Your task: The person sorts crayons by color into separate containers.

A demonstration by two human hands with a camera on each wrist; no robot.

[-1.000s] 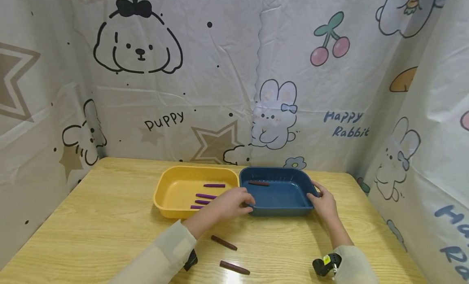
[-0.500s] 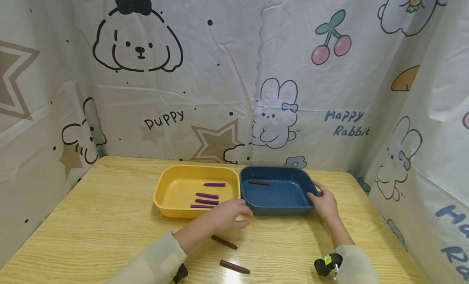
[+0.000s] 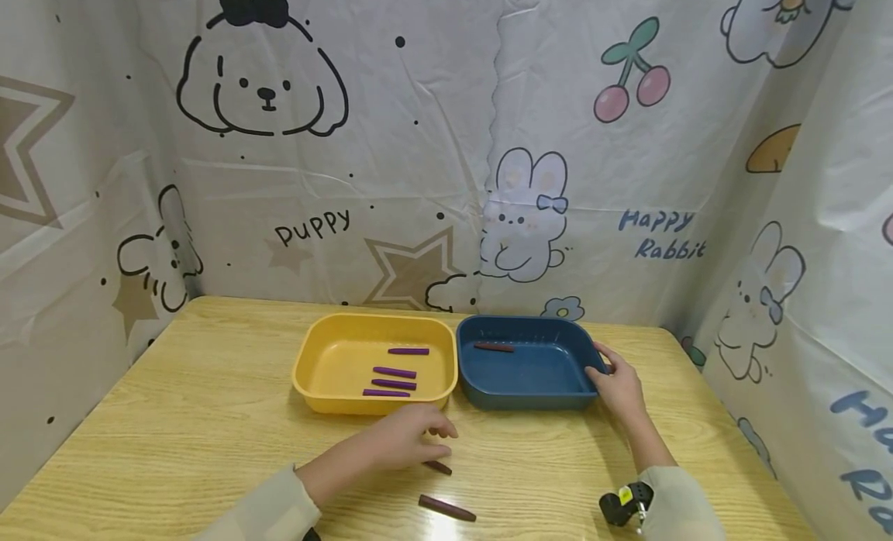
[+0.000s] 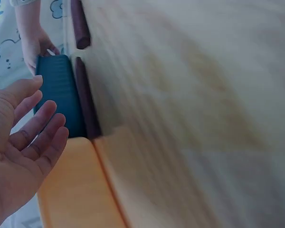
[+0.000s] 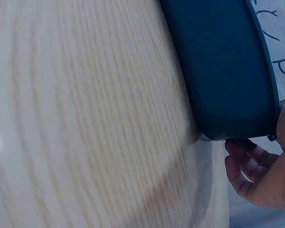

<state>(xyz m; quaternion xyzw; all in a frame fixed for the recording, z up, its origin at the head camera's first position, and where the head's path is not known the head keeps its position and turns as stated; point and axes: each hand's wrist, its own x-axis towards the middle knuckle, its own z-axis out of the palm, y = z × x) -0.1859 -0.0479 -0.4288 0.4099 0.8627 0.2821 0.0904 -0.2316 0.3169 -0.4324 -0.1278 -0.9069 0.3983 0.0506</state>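
Note:
My left hand (image 3: 399, 440) hovers over the table in front of the yellow bin (image 3: 328, 405), with nothing between its relaxed fingers. Partly covered by it is a brown crayon (image 3: 439, 468). A second brown crayon (image 3: 447, 508) lies nearer the front; the left wrist view shows both, one crayon (image 4: 88, 102) behind the other. At the far right, my right hand (image 3: 619, 384) grips the end of the blue bin (image 3: 530, 402), thumb over the rim and fingers below it on the outside. One brown crayon (image 3: 494, 346) rests in the blue bin.
Inside the yellow bin lie several purple crayons (image 3: 394, 372). The two bins stand side by side near the back of the wooden table (image 3: 174, 417). A printed cloth (image 3: 391, 138) hangs behind and along both sides.
My left hand has moved away from the near side of the blue bin, toward me and to the left, over the farther loose crayon. The right hand keeps its hold.

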